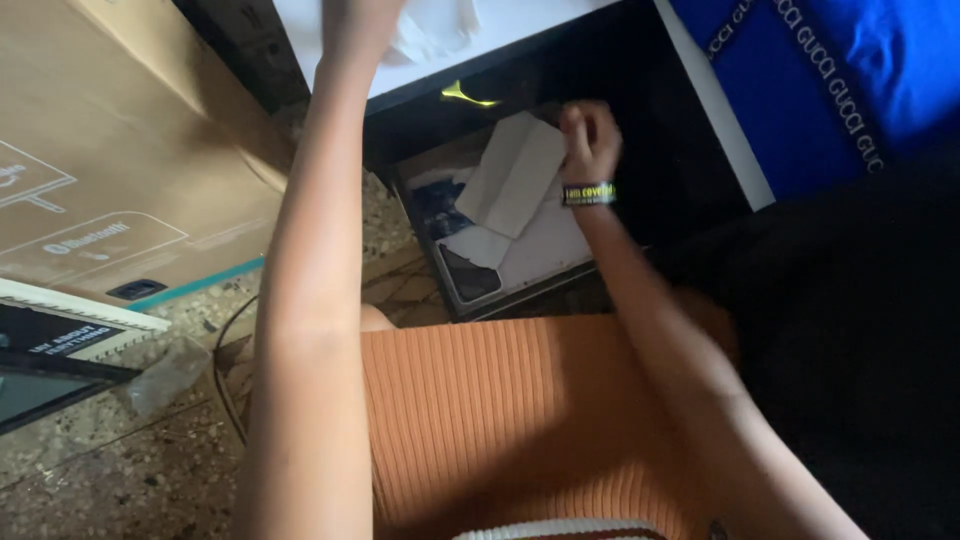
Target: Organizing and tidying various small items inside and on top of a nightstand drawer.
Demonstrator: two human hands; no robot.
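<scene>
My left hand (358,25) reaches up onto the white top of a low cabinet (520,20) and lies on crumpled white paper (435,30); only part of the hand shows at the frame's top edge. My right hand (588,138), with a dark wristband, is curled inside an open drawer (470,300) below. Its fingers touch the edge of a folded white paper (515,170) lying on other sheets. Whether the fingers pinch that paper is unclear. A small yellow object (465,95) sits in the dark gap above the drawer.
A big brown cardboard box (110,150) leans at the left on a speckled stone floor (100,470). A framed dark panel (50,370) and a clear plastic scrap (165,375) lie near it. Blue printed cloth (830,80) is at the top right. My orange ribbed garment (520,420) fills the foreground.
</scene>
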